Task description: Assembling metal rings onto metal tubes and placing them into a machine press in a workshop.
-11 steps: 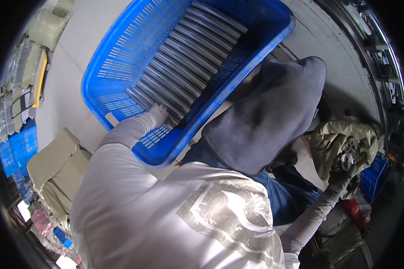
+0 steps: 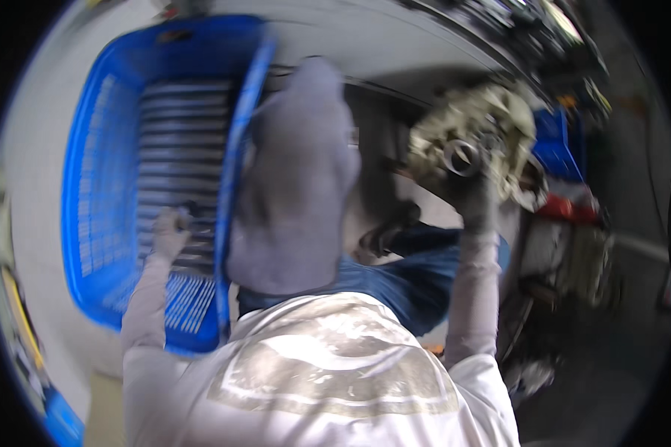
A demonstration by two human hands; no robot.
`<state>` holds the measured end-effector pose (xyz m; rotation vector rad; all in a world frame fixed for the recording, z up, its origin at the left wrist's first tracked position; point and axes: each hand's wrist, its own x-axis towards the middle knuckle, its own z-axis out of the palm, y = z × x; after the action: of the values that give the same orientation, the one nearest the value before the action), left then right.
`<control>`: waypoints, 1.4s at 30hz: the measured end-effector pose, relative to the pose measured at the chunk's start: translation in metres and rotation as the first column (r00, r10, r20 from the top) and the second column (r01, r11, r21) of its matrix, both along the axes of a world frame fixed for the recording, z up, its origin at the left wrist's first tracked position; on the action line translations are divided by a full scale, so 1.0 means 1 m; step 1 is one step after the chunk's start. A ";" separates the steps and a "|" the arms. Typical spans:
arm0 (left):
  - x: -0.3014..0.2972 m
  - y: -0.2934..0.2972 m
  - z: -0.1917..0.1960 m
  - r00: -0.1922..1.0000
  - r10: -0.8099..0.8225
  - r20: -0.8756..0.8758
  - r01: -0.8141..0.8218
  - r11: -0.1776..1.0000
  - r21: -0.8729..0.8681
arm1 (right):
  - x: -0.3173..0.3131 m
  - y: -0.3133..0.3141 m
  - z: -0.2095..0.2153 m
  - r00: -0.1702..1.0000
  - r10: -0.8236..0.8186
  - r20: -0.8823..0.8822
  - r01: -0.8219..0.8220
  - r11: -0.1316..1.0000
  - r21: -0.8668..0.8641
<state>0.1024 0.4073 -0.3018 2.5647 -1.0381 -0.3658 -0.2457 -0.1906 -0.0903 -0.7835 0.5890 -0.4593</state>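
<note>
Rods [image 2: 182, 141] at the left hand [image 2: 170, 237], ring [image 2: 449, 164] at the right hand [image 2: 473, 190]

The left hand's fingers are over the nearer rods, inside the basket [image 2: 72, 201]; more rods lie in rows beyond those fingers. To their right, past the basket's side wall, is a covered leg [image 2: 294, 186], between the two hands. The ring is at the right hand's fingertips, with the sack [image 2: 434, 123] beyond them and to both sides. Farther right of these fingers stands a bin [image 2: 562, 153].

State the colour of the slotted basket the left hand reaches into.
Blue; the basket shows best in the head view.
</note>
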 end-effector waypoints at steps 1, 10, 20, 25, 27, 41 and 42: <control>0.015 -0.030 0.026 0.968 0.196 -0.157 -0.217 0.968 -0.128 | 0.009 0.007 0.010 0.999 0.021 0.026 -0.024 0.994 0.103; -0.057 -0.323 0.340 0.789 -0.461 0.406 0.578 0.780 -0.238 | 0.026 0.043 0.032 0.979 -0.202 0.015 0.197 0.968 0.154; -0.142 -0.430 0.309 0.637 -0.714 0.291 0.741 0.671 0.023 | 0.027 0.046 0.010 0.903 -0.423 -0.079 0.004 0.191 -0.982; -0.145 -0.436 0.306 0.624 -0.740 0.250 0.751 0.657 0.070 | 0.030 0.047 0.027 0.921 -0.381 -0.078 0.042 0.296 -0.954; -0.148 -0.437 0.306 0.540 -0.758 0.364 0.777 0.616 0.129 | 0.032 0.054 0.031 0.907 -0.407 -0.109 0.037 0.335 -0.942; -0.160 -0.406 0.310 0.697 -0.711 -0.096 0.482 0.564 -0.671 | 0.001 -0.013 -0.039 0.821 -0.565 -0.081 0.133 0.327 -0.935; -0.155 -0.406 0.308 0.729 -0.603 -0.323 0.278 0.692 -0.666 | 0.000 -0.011 -0.030 0.807 -0.580 -0.107 0.073 0.278 -0.958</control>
<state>-0.0524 0.0015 0.0064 1.4958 -1.3112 -0.7053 -0.2456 -0.2017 -0.1202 -1.9725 0.9511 -1.1029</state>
